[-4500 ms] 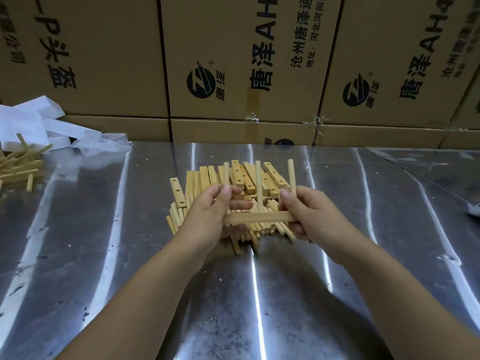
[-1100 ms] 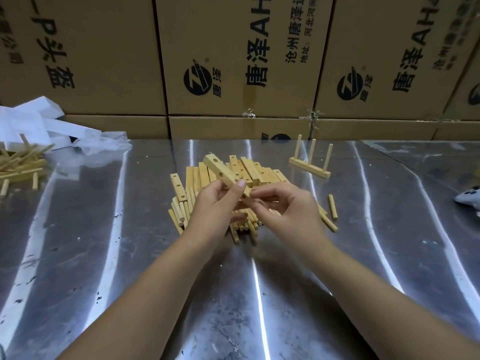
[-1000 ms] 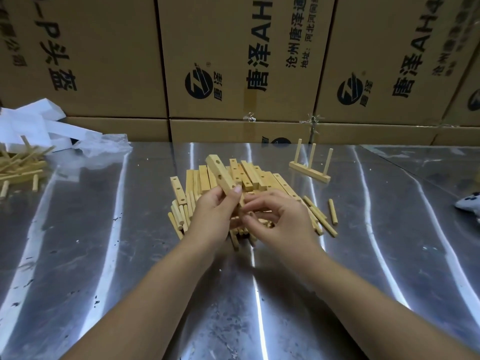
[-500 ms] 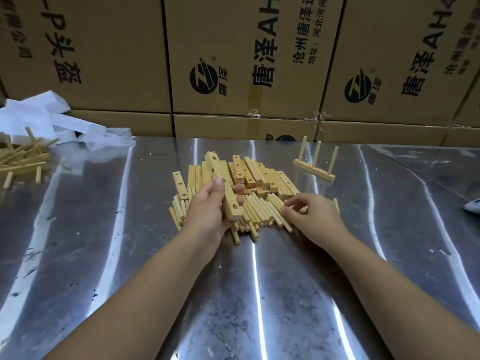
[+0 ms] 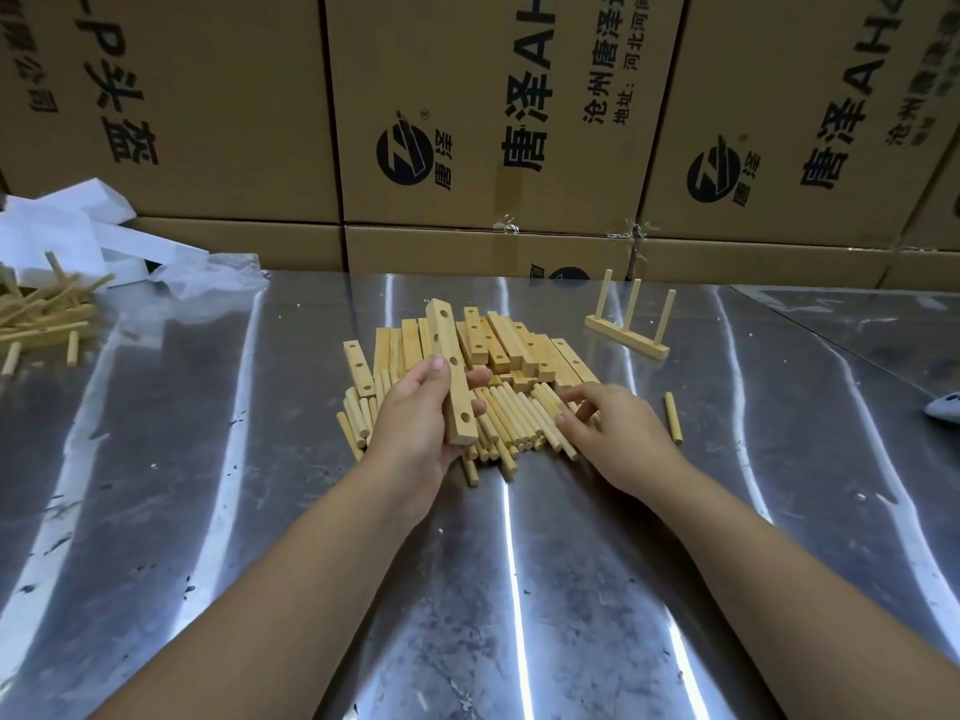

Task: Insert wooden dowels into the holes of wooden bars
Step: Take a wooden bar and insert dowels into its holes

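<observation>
Fingers and thumb of the left hand [image 5: 415,423] curl round a drilled wooden bar [image 5: 451,376], held slanted above the pile at frame centre, three holes showing. The right hand [image 5: 613,433] rests loosely spread fingers on the loose dowels [image 5: 511,415] just beside it. Behind lie stacked bars [image 5: 524,350]. On the metal table [image 5: 571,563], upper right, stands a finished bar [image 5: 626,337] with three upright dowels.

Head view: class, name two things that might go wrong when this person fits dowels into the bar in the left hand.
1. The right hand reaches into the loose dowels, packed side by side: it may catch several, or roll some off like the stray dowel lying apart.
2. The left hand grips the bar with its thumb beside the middle hole, which may block a dowel there.
</observation>
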